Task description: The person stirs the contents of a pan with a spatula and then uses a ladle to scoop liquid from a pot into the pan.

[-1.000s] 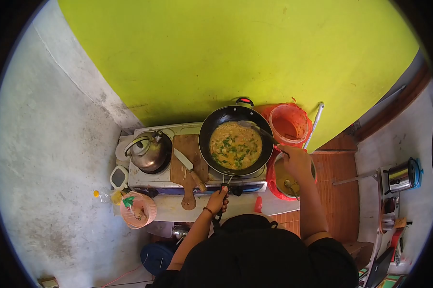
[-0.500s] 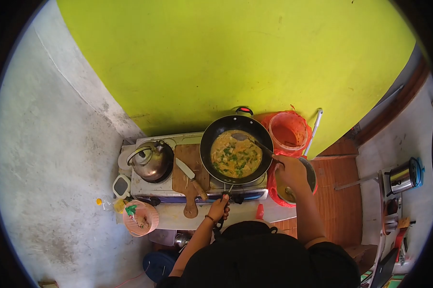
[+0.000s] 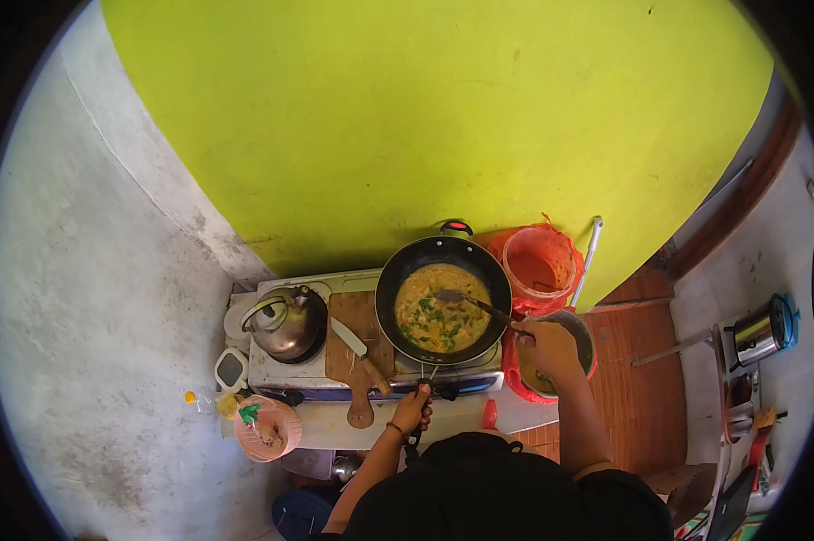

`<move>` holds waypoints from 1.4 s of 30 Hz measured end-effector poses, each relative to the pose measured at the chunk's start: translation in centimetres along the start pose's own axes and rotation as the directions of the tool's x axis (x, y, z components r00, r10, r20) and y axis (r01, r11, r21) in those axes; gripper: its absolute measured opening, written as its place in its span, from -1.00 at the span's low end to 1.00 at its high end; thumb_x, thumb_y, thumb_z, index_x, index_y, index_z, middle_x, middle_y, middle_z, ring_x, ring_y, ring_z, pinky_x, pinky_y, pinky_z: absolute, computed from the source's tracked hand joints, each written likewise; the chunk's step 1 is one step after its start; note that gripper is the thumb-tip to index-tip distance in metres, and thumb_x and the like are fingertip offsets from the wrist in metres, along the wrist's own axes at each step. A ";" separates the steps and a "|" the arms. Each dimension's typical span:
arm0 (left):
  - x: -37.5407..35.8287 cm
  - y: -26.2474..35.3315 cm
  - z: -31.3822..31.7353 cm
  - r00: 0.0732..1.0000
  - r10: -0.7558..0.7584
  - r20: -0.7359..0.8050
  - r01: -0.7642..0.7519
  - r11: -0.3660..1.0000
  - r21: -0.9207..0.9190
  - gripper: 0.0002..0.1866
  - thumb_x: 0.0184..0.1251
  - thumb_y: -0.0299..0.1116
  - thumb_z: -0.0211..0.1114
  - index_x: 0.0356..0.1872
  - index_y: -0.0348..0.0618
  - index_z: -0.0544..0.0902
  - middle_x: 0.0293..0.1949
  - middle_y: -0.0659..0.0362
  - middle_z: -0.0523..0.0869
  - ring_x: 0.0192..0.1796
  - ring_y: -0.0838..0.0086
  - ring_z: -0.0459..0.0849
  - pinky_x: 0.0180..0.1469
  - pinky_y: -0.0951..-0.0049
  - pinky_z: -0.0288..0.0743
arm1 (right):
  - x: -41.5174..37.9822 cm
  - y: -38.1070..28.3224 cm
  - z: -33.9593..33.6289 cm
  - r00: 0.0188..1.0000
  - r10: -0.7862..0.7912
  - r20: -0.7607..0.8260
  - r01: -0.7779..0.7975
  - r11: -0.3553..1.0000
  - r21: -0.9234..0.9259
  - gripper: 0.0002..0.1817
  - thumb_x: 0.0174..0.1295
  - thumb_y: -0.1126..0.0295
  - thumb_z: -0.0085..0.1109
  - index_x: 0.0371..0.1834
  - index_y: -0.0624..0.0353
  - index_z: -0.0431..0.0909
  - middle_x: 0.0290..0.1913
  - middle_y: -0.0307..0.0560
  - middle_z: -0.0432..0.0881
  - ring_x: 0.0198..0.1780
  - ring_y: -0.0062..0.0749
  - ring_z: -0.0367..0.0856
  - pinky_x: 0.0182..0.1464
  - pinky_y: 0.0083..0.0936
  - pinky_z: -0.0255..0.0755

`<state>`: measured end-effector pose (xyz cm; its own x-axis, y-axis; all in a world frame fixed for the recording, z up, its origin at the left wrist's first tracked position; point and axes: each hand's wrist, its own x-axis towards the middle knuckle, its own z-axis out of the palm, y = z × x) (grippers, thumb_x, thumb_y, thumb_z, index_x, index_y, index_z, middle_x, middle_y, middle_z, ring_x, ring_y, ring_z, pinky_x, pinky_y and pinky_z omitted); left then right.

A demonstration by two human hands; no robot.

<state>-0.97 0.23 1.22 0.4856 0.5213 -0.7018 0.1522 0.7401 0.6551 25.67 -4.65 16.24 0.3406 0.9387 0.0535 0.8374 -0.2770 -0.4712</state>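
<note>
On the stove stands a black deep frying pan (image 3: 388, 307) holding yellowish, soupy food (image 3: 425, 293) with chopped green leaves. My left hand (image 3: 411, 410) is wrapped round the pan's long handle at the stove's front edge. With my right hand (image 3: 549, 347) I grip the handle of a dark spatula (image 3: 486, 307), whose blade rests in the food near the pan's middle. Below my right hand, a pot (image 3: 584, 338) with yellowish contents sits in a red plastic bag. Left of the pan, a knife (image 3: 349, 337) lies on a wooden cutting board (image 3: 359, 311).
A metal kettle (image 3: 291, 332) occupies the left side of the stove (image 3: 285, 371). A pink basket (image 3: 276, 433) stands at the front left. Behind the pot is a red-lined bucket (image 3: 539, 261), with a pale rod (image 3: 589, 257) beside it. The green wall (image 3: 443, 117) rises behind.
The spatula's blade has moved from the far side of the food toward the pan's middle, and my right hand has come slightly nearer. My left hand keeps its grip. The camera view has shifted slightly.
</note>
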 end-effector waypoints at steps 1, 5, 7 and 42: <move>-0.1 0.1 0.1 1.000 0.004 0.000 -0.004 1.000 -0.001 -0.52 0.20 0.14 0.06 -0.42 -0.14 0.32 -0.70 0.31 0.29 -0.73 0.62 0.24 -0.67 0.59 0.16 | 0.0 0.1 0.2 1.000 -0.005 -0.007 0.005 0.999 0.032 -0.71 0.03 0.38 0.02 -0.15 -0.01 0.58 -0.30 -0.02 0.59 -0.25 -0.14 0.55 -0.20 -0.33 0.39; 0.2 -0.1 -0.1 1.000 0.001 0.009 -0.001 1.000 -0.028 -0.53 0.20 0.13 0.06 -0.42 -0.14 0.32 -0.70 0.29 0.31 -0.75 0.61 0.25 -0.70 0.58 0.16 | -0.1 -0.4 0.4 1.000 -0.007 0.019 0.006 0.999 0.044 -0.70 0.01 0.41 0.02 -0.15 0.02 0.57 -0.30 -0.01 0.59 -0.24 -0.12 0.55 -0.20 -0.34 0.39; 0.0 0.2 0.1 1.000 -0.015 -0.004 0.015 1.000 -0.024 -0.53 0.20 0.13 0.06 -0.42 -0.14 0.32 -0.70 0.29 0.31 -0.75 0.61 0.25 -0.70 0.58 0.17 | -0.1 -0.9 0.3 1.000 0.012 0.018 -0.012 0.999 0.045 -0.69 0.00 0.42 0.02 -0.15 0.02 0.57 -0.31 0.01 0.58 -0.25 -0.11 0.55 -0.20 -0.34 0.40; 0.0 0.0 0.1 1.000 -0.002 -0.006 0.001 0.999 -0.036 -0.52 0.16 0.15 0.10 -0.42 -0.12 0.32 -0.71 0.31 0.28 -0.75 0.63 0.20 -0.68 0.60 0.13 | -0.8 -1.7 1.3 0.983 -0.182 -0.002 0.182 0.980 -0.078 -0.64 -0.01 0.47 0.02 -0.08 -0.04 0.53 -0.44 -0.04 0.51 -0.34 -0.14 0.54 -0.31 -0.30 0.41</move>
<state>-0.86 0.18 1.26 0.4805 0.5224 -0.7044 0.1222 0.7555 0.6436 23.40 -4.66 15.88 0.1831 0.9731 0.1402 0.9161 -0.1171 -0.3834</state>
